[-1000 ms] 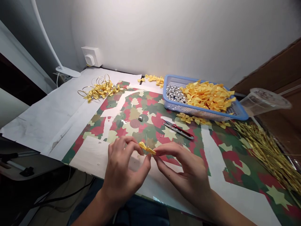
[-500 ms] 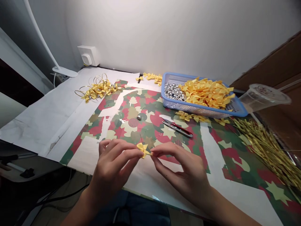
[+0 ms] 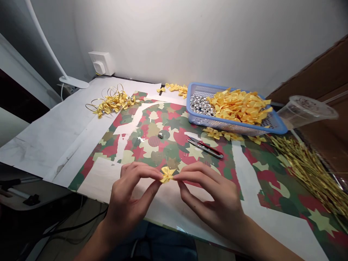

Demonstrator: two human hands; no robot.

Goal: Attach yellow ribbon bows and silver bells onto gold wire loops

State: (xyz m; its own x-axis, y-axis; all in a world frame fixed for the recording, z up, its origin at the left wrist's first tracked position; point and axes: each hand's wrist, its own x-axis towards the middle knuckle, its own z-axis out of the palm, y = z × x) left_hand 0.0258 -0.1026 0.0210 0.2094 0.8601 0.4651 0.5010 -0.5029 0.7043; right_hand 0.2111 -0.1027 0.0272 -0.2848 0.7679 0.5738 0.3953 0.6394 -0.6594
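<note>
In your view at ten o'clock stands a slim, curved white lamp (image 3: pixel 45 40), with a boxy white plastic fitting (image 3: pixel 101 62) to its right. Your three o'clock has a tapered clear plastic tub (image 3: pixel 295 115), brown cardboard (image 3: pixel 330 69) behind it; at your eight o'clock, a thin black cable (image 3: pixel 81 223) hangs below worktop level.

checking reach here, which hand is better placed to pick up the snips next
Likely the right hand: the snips lie just beyond it, farther from the left hand. Both hands hold the yellow bow.

Bow (image 3: pixel 168 175), edge-on earlier, now faces up; left hand (image 3: pixel 132 194) has shifted its thumb to the bow's left.
</note>
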